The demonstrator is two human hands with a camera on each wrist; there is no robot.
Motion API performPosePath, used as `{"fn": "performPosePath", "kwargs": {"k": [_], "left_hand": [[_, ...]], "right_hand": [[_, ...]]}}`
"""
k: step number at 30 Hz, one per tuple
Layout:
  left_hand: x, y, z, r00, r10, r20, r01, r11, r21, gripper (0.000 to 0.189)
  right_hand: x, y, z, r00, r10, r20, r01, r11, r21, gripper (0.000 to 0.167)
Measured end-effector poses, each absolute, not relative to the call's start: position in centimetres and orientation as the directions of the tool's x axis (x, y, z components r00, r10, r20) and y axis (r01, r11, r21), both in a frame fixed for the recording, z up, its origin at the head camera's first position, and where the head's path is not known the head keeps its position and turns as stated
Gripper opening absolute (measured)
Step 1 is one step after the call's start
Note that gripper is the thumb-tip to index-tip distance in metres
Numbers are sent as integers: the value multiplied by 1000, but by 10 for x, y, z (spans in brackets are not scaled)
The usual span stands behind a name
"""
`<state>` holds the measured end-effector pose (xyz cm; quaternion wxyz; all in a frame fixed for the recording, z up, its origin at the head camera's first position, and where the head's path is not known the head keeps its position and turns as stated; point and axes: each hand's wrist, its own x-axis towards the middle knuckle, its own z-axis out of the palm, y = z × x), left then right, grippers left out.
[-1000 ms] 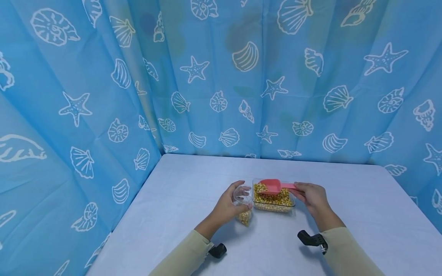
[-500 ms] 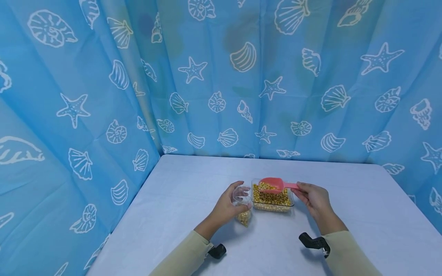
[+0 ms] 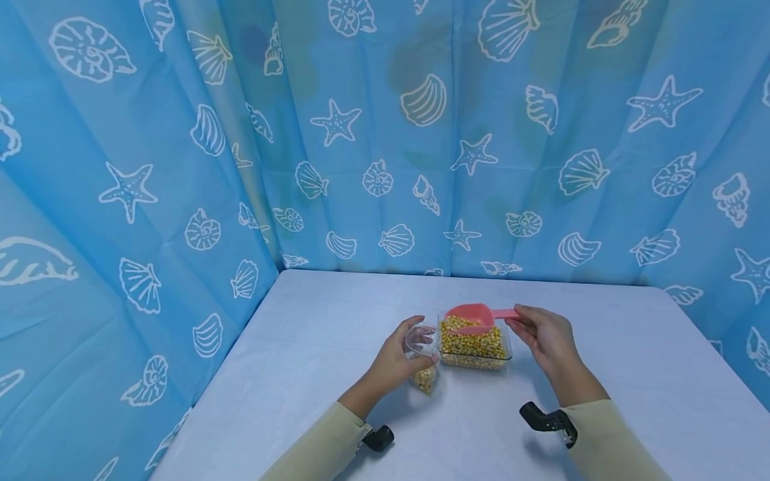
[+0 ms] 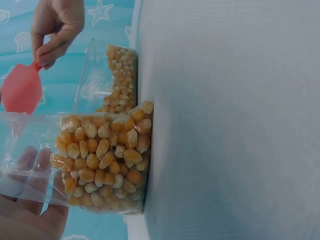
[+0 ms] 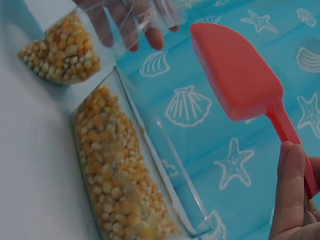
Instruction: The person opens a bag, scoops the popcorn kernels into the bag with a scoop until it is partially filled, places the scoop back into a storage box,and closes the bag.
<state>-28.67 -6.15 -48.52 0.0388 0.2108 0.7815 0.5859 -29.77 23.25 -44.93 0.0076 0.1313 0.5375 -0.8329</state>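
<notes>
My left hand [image 3: 391, 361] holds a clear plastic bag [image 4: 102, 162] round its upper part, fingers and thumb spread about the open mouth. Corn kernels fill the bag's bottom, which is at the table. In my right hand [image 3: 549, 337] is the handle of a pink-red scoop [image 3: 476, 314], pinched between thumb and fingers. Kernels show in the scoop's bowl in the head view; the right wrist view shows its outside. The scoop is over a clear rectangular container [image 3: 475, 365] of corn kernels [image 5: 112, 170], right of the bag.
A white-covered table [image 3: 337, 314] lies under everything. Blue curtains [image 3: 373, 133] with white shell and starfish prints stand behind it and on the left. Black wrist cameras [image 3: 379, 438] sit on both sleeves.
My right hand has raised the scoop from the corn in the container, with kernels in it, and shifted it slightly left. My left hand keeps its hold on the bag.
</notes>
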Motion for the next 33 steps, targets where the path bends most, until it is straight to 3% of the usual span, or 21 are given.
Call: {"fn": "performPosePath", "kwargs": {"k": [7,17,33], "left_hand": [[-284,-60,-482,-922,354,155,260,272,927,78],[-283,-59,-481,-932,337,136,243,302,922,79],[-283,-60,-482,-933,333,137,245,309,919,76]], "right_hand": [[-295,223,-438,-977,116,-177,119,-391,-913,53],[-292,214,-434,-985,116,-131,90,-310,-947,38],[-289,205,-425,-991,129,-42,30,-96,-995,47]]}}
